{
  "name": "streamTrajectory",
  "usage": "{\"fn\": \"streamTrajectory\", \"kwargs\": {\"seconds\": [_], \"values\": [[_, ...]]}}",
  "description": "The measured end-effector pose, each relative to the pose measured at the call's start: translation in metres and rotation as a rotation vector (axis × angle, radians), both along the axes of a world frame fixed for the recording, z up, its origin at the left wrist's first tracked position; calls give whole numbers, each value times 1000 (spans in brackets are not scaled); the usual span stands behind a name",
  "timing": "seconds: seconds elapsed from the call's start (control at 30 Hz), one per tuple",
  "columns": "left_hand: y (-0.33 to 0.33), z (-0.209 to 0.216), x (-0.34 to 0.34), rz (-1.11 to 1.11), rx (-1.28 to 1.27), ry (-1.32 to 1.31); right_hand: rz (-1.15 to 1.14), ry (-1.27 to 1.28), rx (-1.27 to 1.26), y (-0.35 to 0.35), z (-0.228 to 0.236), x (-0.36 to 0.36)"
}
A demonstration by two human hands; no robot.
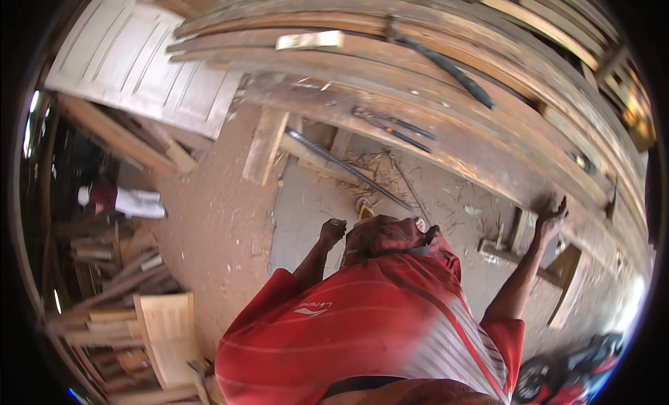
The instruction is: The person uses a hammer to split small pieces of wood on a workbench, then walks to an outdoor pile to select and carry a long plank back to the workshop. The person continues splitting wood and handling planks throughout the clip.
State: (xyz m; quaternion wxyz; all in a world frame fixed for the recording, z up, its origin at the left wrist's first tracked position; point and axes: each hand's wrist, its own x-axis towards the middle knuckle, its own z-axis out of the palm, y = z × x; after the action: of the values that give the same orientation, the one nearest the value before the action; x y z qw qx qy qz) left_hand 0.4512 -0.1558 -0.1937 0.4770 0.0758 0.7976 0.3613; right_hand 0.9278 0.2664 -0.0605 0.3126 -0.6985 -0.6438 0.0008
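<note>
My left hand hangs beside my dark shorts, its fingers curled closed; whether anything is inside them I cannot make out. My right hand reaches out at the near edge of the wooden workbench, fingers stretched, with nothing visible in it. Whether it touches the bench is hard to tell. Farther along the bench lie pincers with dark and orange handles. Beyond them a hammer with a long black handle rests on stacked planks. A short pale wood offcut sits on the same planks.
A white panelled door leans at the far left. A ribbed metal bar slants from the bench toward my feet, over shavings on the floor. Scrap wood is piled at the left. A motorcycle stands at the lower right.
</note>
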Motion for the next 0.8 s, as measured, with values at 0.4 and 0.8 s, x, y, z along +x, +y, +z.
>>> {"fn": "streamTrajectory", "kwargs": {"seconds": [0.4, 0.8], "values": [[-94, -71, 42, 3, -127, 42, 499, 322, -72, -5, -25, -59], [-8, -40, -96, -18, 137, -135, 482, 403, -471, -134, 41, -242]]}}
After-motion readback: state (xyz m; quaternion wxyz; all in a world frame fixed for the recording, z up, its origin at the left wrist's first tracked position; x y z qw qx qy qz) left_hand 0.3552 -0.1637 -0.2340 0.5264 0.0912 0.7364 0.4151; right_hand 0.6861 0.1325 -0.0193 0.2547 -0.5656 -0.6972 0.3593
